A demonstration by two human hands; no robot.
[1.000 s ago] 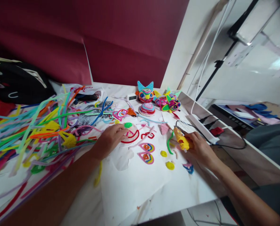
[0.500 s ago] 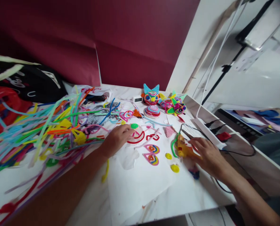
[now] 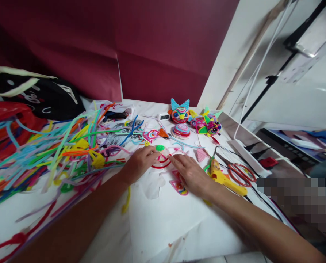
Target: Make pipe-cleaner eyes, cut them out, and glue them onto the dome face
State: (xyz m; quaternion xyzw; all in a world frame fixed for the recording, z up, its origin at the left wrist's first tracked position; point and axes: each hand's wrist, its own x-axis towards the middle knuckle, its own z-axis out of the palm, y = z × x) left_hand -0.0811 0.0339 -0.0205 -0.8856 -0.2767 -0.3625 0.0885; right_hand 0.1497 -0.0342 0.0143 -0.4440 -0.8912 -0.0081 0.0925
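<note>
A round white piece (image 3: 165, 152) lies on the paper, with a green oval (image 3: 160, 148) at its top and a curved red pipe cleaner (image 3: 160, 166) along its lower edge. My left hand (image 3: 141, 162) grips the piece's left rim, fingers closed. At the right rim, the fingertips of my right hand (image 3: 188, 173) are closed at the end of the red pipe cleaner; the exact contact is small. Under my right hand a rainbow-coloured teardrop piece (image 3: 178, 185) is partly covered. To the right lie a yellow glue gun (image 3: 225, 180) and red-handled scissors (image 3: 242, 174).
A heap of coloured pipe cleaners (image 3: 61, 146) spreads over the left side. Behind stand a cat-eared pipe-cleaner figure (image 3: 180, 113), a second colourful figure (image 3: 208, 124) and a striped dome (image 3: 180, 130). A white power strip (image 3: 247, 155) runs along the right edge.
My right hand has let go of the glue gun, which now lies on the table, and has moved left to the round piece. My left hand stays at the piece's left rim.
</note>
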